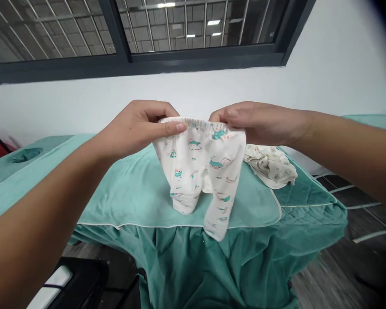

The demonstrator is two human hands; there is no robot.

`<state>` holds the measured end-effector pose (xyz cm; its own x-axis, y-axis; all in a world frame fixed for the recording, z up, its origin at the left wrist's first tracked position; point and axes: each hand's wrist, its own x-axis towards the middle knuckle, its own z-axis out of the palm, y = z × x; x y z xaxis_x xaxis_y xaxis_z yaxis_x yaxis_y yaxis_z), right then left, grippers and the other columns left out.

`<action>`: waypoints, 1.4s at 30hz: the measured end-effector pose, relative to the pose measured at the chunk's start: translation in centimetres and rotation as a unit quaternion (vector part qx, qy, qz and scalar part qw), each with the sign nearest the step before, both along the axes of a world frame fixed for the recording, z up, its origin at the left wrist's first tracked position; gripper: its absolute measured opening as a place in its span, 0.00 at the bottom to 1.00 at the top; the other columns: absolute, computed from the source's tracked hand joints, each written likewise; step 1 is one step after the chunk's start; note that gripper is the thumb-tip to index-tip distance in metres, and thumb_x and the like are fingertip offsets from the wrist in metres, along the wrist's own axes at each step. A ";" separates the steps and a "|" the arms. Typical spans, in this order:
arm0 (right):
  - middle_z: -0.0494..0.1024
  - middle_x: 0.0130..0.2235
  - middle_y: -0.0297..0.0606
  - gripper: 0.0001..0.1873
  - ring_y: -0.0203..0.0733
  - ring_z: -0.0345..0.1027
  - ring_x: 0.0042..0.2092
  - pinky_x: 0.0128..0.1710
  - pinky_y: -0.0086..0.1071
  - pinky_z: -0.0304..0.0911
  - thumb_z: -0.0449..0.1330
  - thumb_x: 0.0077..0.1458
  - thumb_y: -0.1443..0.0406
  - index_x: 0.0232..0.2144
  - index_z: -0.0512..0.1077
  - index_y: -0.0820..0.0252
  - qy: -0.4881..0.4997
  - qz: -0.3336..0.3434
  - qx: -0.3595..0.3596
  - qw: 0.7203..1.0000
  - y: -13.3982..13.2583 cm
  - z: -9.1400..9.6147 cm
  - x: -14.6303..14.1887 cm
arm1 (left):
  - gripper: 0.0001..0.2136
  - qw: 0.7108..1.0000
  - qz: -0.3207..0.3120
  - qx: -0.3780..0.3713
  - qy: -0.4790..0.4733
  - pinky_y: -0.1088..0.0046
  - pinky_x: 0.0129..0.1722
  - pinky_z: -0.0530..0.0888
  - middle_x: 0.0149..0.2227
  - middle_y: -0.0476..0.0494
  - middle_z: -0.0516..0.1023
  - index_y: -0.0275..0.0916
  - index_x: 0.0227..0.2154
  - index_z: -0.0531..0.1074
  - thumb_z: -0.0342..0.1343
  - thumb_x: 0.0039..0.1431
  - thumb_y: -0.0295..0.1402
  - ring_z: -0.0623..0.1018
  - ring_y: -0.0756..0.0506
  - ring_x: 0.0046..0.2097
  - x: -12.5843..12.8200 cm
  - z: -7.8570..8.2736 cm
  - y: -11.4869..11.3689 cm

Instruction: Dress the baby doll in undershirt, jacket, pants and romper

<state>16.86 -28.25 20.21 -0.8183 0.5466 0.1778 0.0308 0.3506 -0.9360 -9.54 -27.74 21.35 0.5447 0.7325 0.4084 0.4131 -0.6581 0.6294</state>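
Observed small white pants (224, 167), teal-and-pink print, gathered waistband (197, 122). Hang waist-up over pale green mat (125, 193), legs downward, uneven

The pants (188, 171) are matt cloth, the bedcover (225, 270) velvety.

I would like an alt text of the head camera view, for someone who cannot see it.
A person's left hand and right hand hold up small printed white pants by the gathered waistband, over a green-covered surface. A crumpled printed cloth lies there at the right; behind are a white wall and a barred window.
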 end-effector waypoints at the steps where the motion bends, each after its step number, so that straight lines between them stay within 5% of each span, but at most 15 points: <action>1: 0.72 0.29 0.31 0.20 0.33 0.67 0.30 0.34 0.28 0.65 0.59 0.62 0.50 0.33 0.73 0.62 -0.025 -0.018 0.017 0.999 -0.1 0.2 -0.2 | 0.13 1.000 0.008 0.009 0.005 0.76 0.29 0.70 0.27 0.47 0.76 0.39 0.28 0.77 0.63 0.55 0.45 0.75 0.48 0.32 0.2 0.1 -0.3; 5: 0.70 0.26 0.30 0.16 0.32 0.67 0.30 0.33 0.27 0.63 0.68 0.53 0.54 0.27 0.74 0.61 -0.124 -0.133 0.128 0.975 -0.6 1.8 0.0 | 0.13 0.996 0.066 0.046 0.034 0.74 0.33 0.70 0.27 0.47 0.75 0.39 0.28 0.77 0.63 0.54 0.44 0.75 0.47 0.35 0.2 0.3 -0.7; 10: 0.78 0.44 0.35 0.15 0.40 0.72 0.43 0.43 0.32 0.66 0.66 0.54 0.51 0.34 0.80 0.55 -0.265 -0.161 0.269 0.912 0.7 2.0 2.3 | 0.14 0.982 0.128 0.128 0.058 0.71 0.40 0.70 0.33 0.45 0.75 0.40 0.24 0.73 0.63 0.53 0.46 0.74 0.45 0.39 -1.0 -0.6 0.8; 15: 0.76 0.30 0.34 0.17 0.41 0.72 0.36 0.36 0.34 0.67 0.67 0.51 0.48 0.26 0.77 0.56 -0.292 -0.231 0.223 0.901 2.2 0.2 3.7 | 0.16 0.976 0.193 0.076 0.062 0.69 0.36 0.68 0.25 0.47 0.71 0.41 0.22 0.70 0.62 0.52 0.47 0.72 0.44 0.35 -1.9 -2.5 2.9; 19: 0.76 0.30 0.36 0.21 0.43 0.72 0.37 0.36 0.36 0.70 0.65 0.52 0.46 0.27 0.75 0.56 -0.188 -0.281 0.148 0.929 1.8 -0.3 1.5 | 0.15 0.978 0.196 0.016 -0.066 0.68 0.34 0.69 0.27 0.47 0.71 0.41 0.25 0.67 0.61 0.55 0.46 0.72 0.46 0.33 -0.8 -3.4 3.7; 22: 0.76 0.34 0.38 0.21 0.45 0.73 0.42 0.39 0.37 0.72 0.63 0.54 0.45 0.30 0.74 0.57 -0.069 -0.285 0.115 0.949 1.4 -0.4 -1.9 | 0.14 0.970 0.130 0.006 -0.203 0.68 0.37 0.71 0.32 0.47 0.72 0.40 0.28 0.65 0.58 0.59 0.45 0.73 0.47 0.37 1.3 -2.9 3.1; 27: 0.77 0.39 0.36 0.16 0.47 0.73 0.47 0.44 0.37 0.72 0.66 0.54 0.52 0.36 0.71 0.54 0.054 -0.263 0.105 0.958 2.1 -1.0 -6.4 | 0.10 0.967 0.051 0.071 -0.240 0.66 0.46 0.73 0.41 0.47 0.75 0.46 0.44 0.69 0.53 0.64 0.44 0.74 0.44 0.47 3.8 -1.8 1.5; 31: 0.77 0.42 0.35 0.10 0.45 0.73 0.49 0.45 0.36 0.72 0.62 0.57 0.58 0.39 0.68 0.52 0.167 -0.302 0.073 0.936 4.0 -0.8 -7.2 | 0.30 0.957 0.121 0.095 -0.245 0.66 0.54 0.70 0.57 0.44 0.68 0.49 0.56 0.60 0.65 0.53 0.40 0.69 0.42 0.59 3.9 -4.6 1.9; 33: 0.77 0.44 0.35 0.07 0.43 0.72 0.50 0.46 0.34 0.72 0.59 0.60 0.59 0.40 0.67 0.52 0.218 -0.324 0.041 0.920 5.5 -0.9 -7.2 | 0.27 0.969 0.160 0.028 -0.186 0.62 0.55 0.70 0.56 0.42 0.69 0.44 0.53 0.64 0.66 0.51 0.39 0.69 0.38 0.59 3.6 -7.0 2.4; 36: 0.77 0.42 0.37 0.05 0.40 0.73 0.46 0.43 0.32 0.73 0.55 0.61 0.62 0.40 0.66 0.54 0.250 -0.356 -0.048 0.899 7.9 -3.4 -7.3 | 0.17 0.957 0.232 -0.004 -0.176 0.60 0.56 0.70 0.54 0.41 0.71 0.41 0.45 0.69 0.61 0.53 0.38 0.70 0.36 0.58 2.8 -10.2 3.1; 39: 0.77 0.35 0.37 0.04 0.34 0.73 0.35 0.36 0.27 0.71 0.53 0.60 0.68 0.36 0.67 0.58 0.174 -0.352 -0.217 0.894 8.5 -8.5 -7.9 | 0.17 0.926 0.274 -0.010 -0.258 0.64 0.54 0.71 0.54 0.43 0.71 0.43 0.45 0.68 0.59 0.52 0.35 0.72 0.39 0.56 1.7 -12.6 3.8; 42: 0.79 0.32 0.42 0.07 0.35 0.72 0.29 0.28 0.26 0.68 0.53 0.59 0.66 0.32 0.70 0.62 -0.091 -0.185 -0.359 0.911 6.8 -13.6 -8.5 | 0.18 0.911 0.280 -0.097 -0.286 0.69 0.43 0.74 0.45 0.46 0.74 0.43 0.44 0.63 0.58 0.51 0.36 0.76 0.43 0.45 0.7 -14.4 4.5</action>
